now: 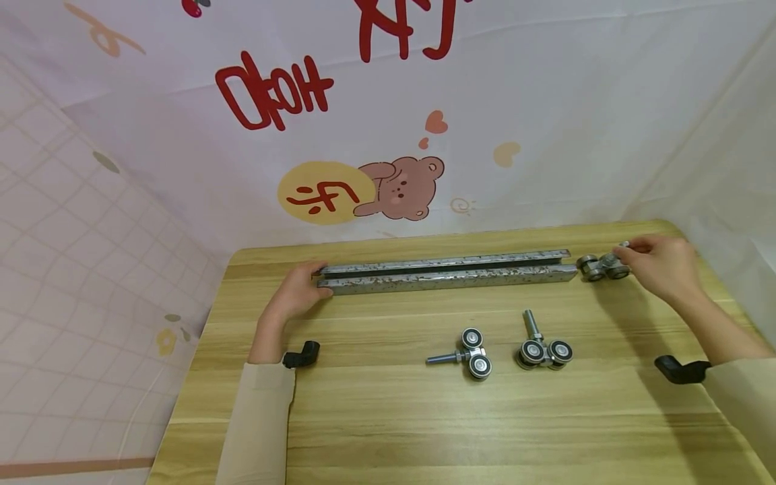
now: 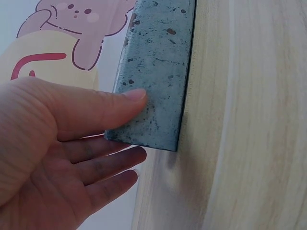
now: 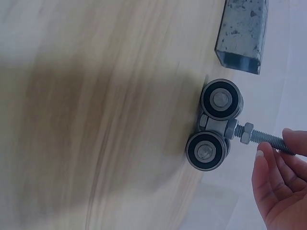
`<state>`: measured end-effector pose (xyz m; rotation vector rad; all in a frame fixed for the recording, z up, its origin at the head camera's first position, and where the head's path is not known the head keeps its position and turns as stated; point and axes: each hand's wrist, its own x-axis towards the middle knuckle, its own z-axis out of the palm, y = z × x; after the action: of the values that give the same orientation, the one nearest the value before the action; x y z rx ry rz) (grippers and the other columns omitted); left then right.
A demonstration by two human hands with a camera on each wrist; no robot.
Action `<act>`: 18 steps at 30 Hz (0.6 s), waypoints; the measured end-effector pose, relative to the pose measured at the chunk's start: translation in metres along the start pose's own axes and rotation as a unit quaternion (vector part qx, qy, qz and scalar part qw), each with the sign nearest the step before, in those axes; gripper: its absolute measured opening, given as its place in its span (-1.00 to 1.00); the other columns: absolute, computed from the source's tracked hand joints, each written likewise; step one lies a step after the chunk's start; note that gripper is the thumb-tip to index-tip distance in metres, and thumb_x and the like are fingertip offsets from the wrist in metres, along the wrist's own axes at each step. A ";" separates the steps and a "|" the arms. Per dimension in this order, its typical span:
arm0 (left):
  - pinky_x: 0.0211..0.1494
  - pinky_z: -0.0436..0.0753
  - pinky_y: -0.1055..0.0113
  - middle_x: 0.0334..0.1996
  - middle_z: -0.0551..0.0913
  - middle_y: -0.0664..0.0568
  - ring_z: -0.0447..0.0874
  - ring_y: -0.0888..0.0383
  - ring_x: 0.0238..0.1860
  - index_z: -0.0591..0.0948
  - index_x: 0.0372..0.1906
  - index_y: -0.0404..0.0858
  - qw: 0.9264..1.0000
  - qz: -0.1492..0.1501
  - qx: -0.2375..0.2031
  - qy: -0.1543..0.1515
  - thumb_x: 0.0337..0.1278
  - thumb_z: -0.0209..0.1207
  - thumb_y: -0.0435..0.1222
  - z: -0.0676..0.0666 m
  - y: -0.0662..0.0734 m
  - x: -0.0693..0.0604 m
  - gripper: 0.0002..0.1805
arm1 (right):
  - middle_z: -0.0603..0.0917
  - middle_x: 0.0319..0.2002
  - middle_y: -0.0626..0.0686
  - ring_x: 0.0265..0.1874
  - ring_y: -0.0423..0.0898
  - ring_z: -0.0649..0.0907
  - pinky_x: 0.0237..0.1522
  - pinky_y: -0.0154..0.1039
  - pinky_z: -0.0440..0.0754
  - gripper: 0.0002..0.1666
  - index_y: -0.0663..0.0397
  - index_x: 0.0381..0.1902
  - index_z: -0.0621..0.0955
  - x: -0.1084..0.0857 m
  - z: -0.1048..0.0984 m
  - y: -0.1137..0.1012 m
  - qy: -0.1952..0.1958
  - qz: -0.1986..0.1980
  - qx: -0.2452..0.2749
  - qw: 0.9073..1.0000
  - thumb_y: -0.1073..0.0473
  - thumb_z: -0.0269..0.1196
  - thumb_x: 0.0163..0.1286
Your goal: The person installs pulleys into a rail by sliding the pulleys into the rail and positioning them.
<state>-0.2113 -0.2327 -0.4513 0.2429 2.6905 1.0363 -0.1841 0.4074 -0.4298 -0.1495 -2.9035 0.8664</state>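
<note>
Both hands are closed in a light grip at the right-hand part and far left of the bench: the left hand (image 1: 297, 286) has its thumb against the side of a rail and its fingers about the rail's end, while the right hand (image 1: 663, 263) pinches one trolley by the outer length of its bolt. Behind everything rises a pale sheet (image 1: 545, 81) printed with red lettering, hearts and a pink bear (image 1: 406, 188) beside a yellow disc. Below it spreads the bench (image 1: 388, 417), topped in light wood grain. Along its far side lies the rail (image 1: 442, 279), a grey metal channel with its slot facing up and brown spots on its walls. Just beyond its right end, with a small gap, is the held trolley (image 1: 597, 267); whether its wheels touch the bench is hard to tell. Two more lie on the near side of the rail: the right trolley (image 1: 541, 347), its bolt pointing toward the rail, and the left trolley (image 1: 475, 353), its bolt pointing left. Smaller are the black brackets (image 1: 302, 354) by the wrists. The held bolt (image 3: 268, 140) is threaded and carries a hex nut (image 3: 247, 133).
</note>
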 end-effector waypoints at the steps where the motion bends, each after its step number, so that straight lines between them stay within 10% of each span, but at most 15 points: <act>1: 0.37 0.53 -0.17 0.50 0.35 -0.35 0.42 -0.30 0.44 0.32 0.56 -0.43 1.000 0.000 0.000 0.000 0.36 0.33 -0.42 0.000 0.000 0.000 -0.25 | 0.76 -0.19 0.41 -0.53 -0.44 0.54 -0.54 -0.31 0.56 -0.33 0.51 0.11 0.64 0.000 0.001 -0.001 -0.001 0.000 -0.001 1.000 -0.12 0.19 0.60; 18: 0.39 0.51 -0.16 0.51 0.33 -0.35 0.40 -0.29 0.45 0.31 0.56 -0.44 1.000 -0.001 0.003 -0.002 0.37 0.33 -0.41 0.000 -0.001 0.000 -0.25 | 0.79 -0.29 0.34 -0.55 -0.58 0.49 -0.54 -0.40 0.51 -0.38 0.53 0.08 0.67 0.004 0.011 -0.016 0.003 -0.021 0.011 1.000 -0.06 0.23 0.59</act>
<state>-0.2116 -0.2332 -0.4516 0.2434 2.6913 1.0254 -0.1906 0.3885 -0.4299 -0.0903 -2.8788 0.8895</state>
